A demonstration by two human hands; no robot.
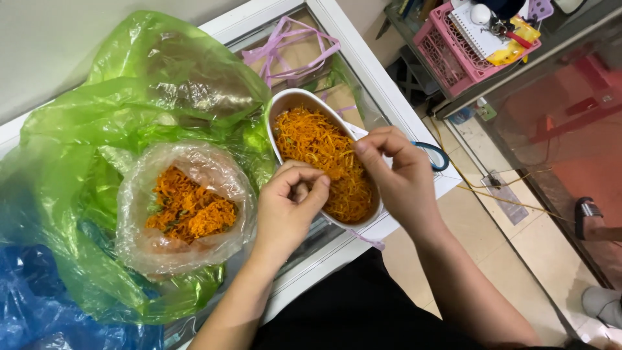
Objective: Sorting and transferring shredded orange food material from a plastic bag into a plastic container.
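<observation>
Left hand [289,202]: curled loosely, thumb and fingers pinched together over something too small to make out, at the near rim of the oval white bowl [293,100].
Right hand [396,174]: fingers bent and pinched at the tips, over the bowl's right edge; contents of the pinch not clear.
Oval white bowl: on the white-framed glass tabletop [363,61], filled with orange shredded strands [324,155], lying between the two hands.
Clear plastic bag [184,207]: open, left of the bowl, holding a mound of the same orange strands mixed with a few green bits.
Green translucent plastic bag [84,129]: crumpled, spread under and around the clear bag.
Blue plastic bag [32,304]: bunched at the lower left corner.
Pink plastic ribbon [291,42]: looped on the glass beyond the bowl.
Pink slotted basket [447,52]: well apart, upper right, with a spiral notebook in it.
</observation>
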